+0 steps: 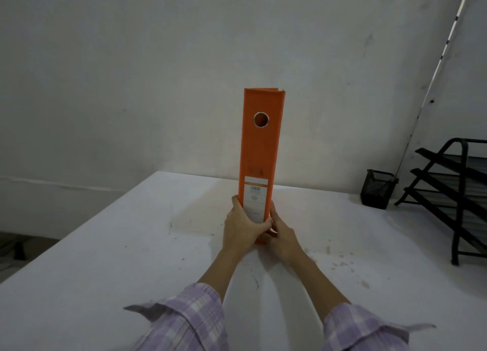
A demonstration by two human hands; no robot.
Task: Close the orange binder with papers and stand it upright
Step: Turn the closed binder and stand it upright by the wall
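The orange binder (260, 150) stands upright and closed on the white table (105, 258), spine toward me, with a round finger hole near its top and a white label low down. My left hand (241, 225) wraps the lower left side of the spine, thumb across the label. My right hand (280, 233) holds the lower right edge near the base. The papers inside are hidden.
A black mesh pen holder (377, 190) stands at the back right of the table. A black tiered paper tray rack (453, 195) stands at the far right edge. A grey wall rises behind the table. The table's left edge drops off to the floor.
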